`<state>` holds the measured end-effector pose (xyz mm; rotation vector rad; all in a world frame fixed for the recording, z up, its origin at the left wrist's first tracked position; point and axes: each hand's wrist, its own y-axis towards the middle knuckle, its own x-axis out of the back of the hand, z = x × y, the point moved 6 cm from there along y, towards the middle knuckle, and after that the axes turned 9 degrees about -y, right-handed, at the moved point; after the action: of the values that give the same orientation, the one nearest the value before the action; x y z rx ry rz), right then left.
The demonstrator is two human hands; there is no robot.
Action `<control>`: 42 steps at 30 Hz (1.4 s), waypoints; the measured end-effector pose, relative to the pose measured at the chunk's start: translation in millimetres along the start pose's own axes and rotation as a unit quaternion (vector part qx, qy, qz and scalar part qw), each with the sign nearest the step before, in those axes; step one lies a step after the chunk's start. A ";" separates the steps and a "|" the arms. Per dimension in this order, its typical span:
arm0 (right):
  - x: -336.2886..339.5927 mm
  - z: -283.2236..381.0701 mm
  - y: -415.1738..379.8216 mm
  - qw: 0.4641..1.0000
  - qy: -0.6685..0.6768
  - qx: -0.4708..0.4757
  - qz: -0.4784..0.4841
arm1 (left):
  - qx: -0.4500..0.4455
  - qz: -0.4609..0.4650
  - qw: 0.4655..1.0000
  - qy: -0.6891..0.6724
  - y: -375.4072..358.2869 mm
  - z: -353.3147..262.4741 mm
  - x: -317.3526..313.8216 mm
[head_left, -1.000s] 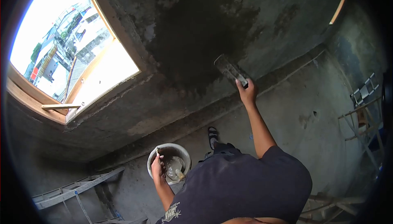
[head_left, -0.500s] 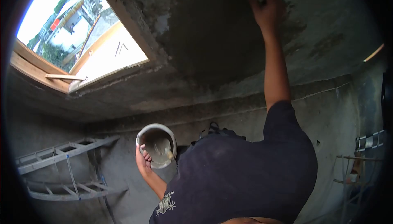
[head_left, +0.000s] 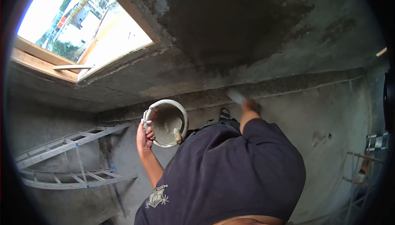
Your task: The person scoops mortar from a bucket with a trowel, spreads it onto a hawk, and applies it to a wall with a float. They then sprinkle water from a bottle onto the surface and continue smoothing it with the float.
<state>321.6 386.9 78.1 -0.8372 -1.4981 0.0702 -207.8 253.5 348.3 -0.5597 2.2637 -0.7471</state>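
A round bucket (head_left: 186,118) with a pale rim and greyish material inside hangs at the left of my body. My left hand (head_left: 146,135) is closed on its rim. A tool with a light handle (head_left: 177,136) leans inside the bucket at the right. My right hand (head_left: 250,106) is closed round a pale flat tool (head_left: 235,96), blurred by motion, in front of my chest. Above it, a dark wet patch (head_left: 230,23) covers part of the grey wall.
A wood-framed window opening (head_left: 45,61) is at the upper left, with buildings outside. A metal ladder (head_left: 70,149) stands at the left. At the far right is a metal frame (head_left: 354,169). A ledge (head_left: 304,87) crosses behind my right hand.
My right hand has come down from the upper wall towards my chest, and the pale tool now shows. My left hand and the bucket appear slightly higher and further right as the view shifts.
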 end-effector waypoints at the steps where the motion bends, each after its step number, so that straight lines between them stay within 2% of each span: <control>1: -66.9 -53.2 -17.1 0.990 0.131 -0.045 0.027 | 0.003 -0.006 1.000 0.015 -8.3 -1.4 3.7; 2: -74.0 -48.5 -32.4 0.988 0.139 -0.052 0.031 | 0.009 -0.009 1.000 0.027 -14.2 -1.7 10.8; 5: -166.0 -139.5 -117.9 0.984 0.155 -0.081 0.034 | 0.029 0.008 0.998 0.049 -18.6 3.6 37.0; 6: -206.3 -190.6 -158.9 0.982 0.159 -0.089 0.041 | 0.035 0.008 0.997 0.069 -23.2 4.2 47.6; 9: -271.4 -250.3 -247.8 0.975 0.182 -0.122 0.049 | 0.058 0.005 0.994 0.096 -29.4 14.0 67.7; 12: -310.5 -244.9 -321.2 0.962 0.215 -0.162 0.040 | 0.097 0.030 0.988 0.114 -21.7 29.0 85.3; 16: -326.7 -222.7 -407.9 0.946 0.223 -0.230 0.056 | 0.123 -0.022 0.975 0.185 -25.7 52.4 92.6; 18: -314.4 -223.1 -418.7 0.933 0.227 -0.275 0.045 | 0.133 0.007 0.962 0.238 -25.7 63.9 94.0; 20: -299.1 -237.7 -426.9 0.921 0.229 -0.312 0.030 | 0.169 0.061 0.959 0.219 -27.7 77.3 86.7; 22: -302.7 -242.6 -448.5 0.911 0.244 -0.330 0.033 | 0.112 0.070 0.960 0.247 -25.1 83.8 75.3; 23: -297.5 -245.7 -450.8 0.909 0.249 -0.332 0.035 | 0.124 0.068 0.955 0.262 -20.6 92.4 76.3; 24: -273.7 -255.0 -449.5 0.904 0.249 -0.347 0.023 | 0.180 0.060 0.939 0.287 -27.0 101.1 70.7; 25: -258.5 -266.8 -445.2 0.899 0.247 -0.362 0.013 | 0.179 0.068 0.938 0.288 -33.0 109.7 57.9; 28: -272.8 -314.9 -412.0 0.882 0.259 -0.390 -0.060 | 0.170 0.095 0.931 0.309 -39.5 142.8 16.3; 29: -265.7 -324.9 -403.4 0.885 0.249 -0.385 -0.075 | 0.129 0.131 0.934 0.306 -28.9 162.0 5.8; 30: -254.8 -334.8 -398.1 0.871 0.266 -0.404 -0.084 | 0.123 0.128 0.934 0.311 -24.7 175.5 -3.6; 31: -241.8 -340.0 -396.3 0.856 0.284 -0.421 -0.096 | 0.154 0.120 0.926 0.324 -4.1 200.1 -0.2; 32: -242.6 -347.8 -391.2 0.860 0.284 -0.416 -0.083 | 0.161 0.117 0.922 0.331 8.1 220.0 -4.7; 34: -231.6 -376.6 -371.3 0.848 0.336 -0.374 -0.169 | 0.138 0.137 0.907 0.373 29.4 256.9 -23.7; 35: -233.3 -392.0 -358.8 0.851 0.336 -0.370 -0.161 | 0.125 0.126 0.910 0.375 34.9 272.0 -38.0; 37: -226.1 -424.6 -333.7 0.844 0.325 -0.350 -0.242 | 0.112 0.105 0.912 0.381 58.2 308.4 -61.4; 38: -229.7 -438.2 -318.3 0.845 0.328 -0.352 -0.232 | 0.090 0.114 0.903 0.404 72.3 324.4 -72.2; 40: -237.0 -467.0 -289.7 0.794 0.468 -0.315 -0.227 | 0.076 0.120 0.889 0.435 90.3 358.8 -85.8; 41: -211.3 -459.0 -285.4 0.687 0.616 -0.337 -0.188 | 0.068 0.111 0.871 0.474 100.8 375.6 -96.6; 42: -196.4 -465.9 -273.5 0.685 0.615 -0.343 -0.186 | 0.060 0.103 0.851 0.512 115.9 396.8 -104.5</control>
<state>587.3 -120.8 123.3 -0.8205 -0.2857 -1.2187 125.6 258.9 82.4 0.2514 3.1149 -1.2587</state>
